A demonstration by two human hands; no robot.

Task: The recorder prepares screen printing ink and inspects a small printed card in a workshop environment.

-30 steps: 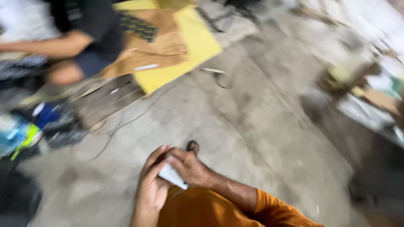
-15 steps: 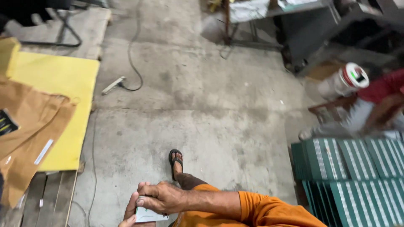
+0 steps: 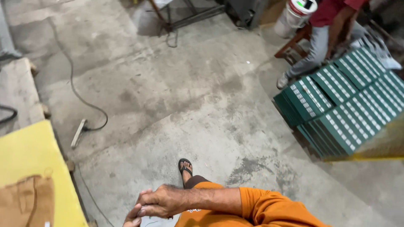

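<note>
- Right hand (image 3: 162, 201), bottom centre: fingers curled over a pale flat object (image 3: 153, 221).
- Left hand (image 3: 132, 217), bottom edge: mostly cropped, grip unclear.
- Green panels (image 3: 345, 101), right: stacked.

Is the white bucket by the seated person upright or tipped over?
Upright. The white bucket stands on its base beside the seated person's stool, lid on top, facing up.

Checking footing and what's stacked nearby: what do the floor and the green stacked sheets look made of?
The floor looks like bare concrete: grey, matte, stained, with cracks. The green stacked sheets look like printed card or paper, flat packs with repeated white marks; the material is not certain from here.
</note>
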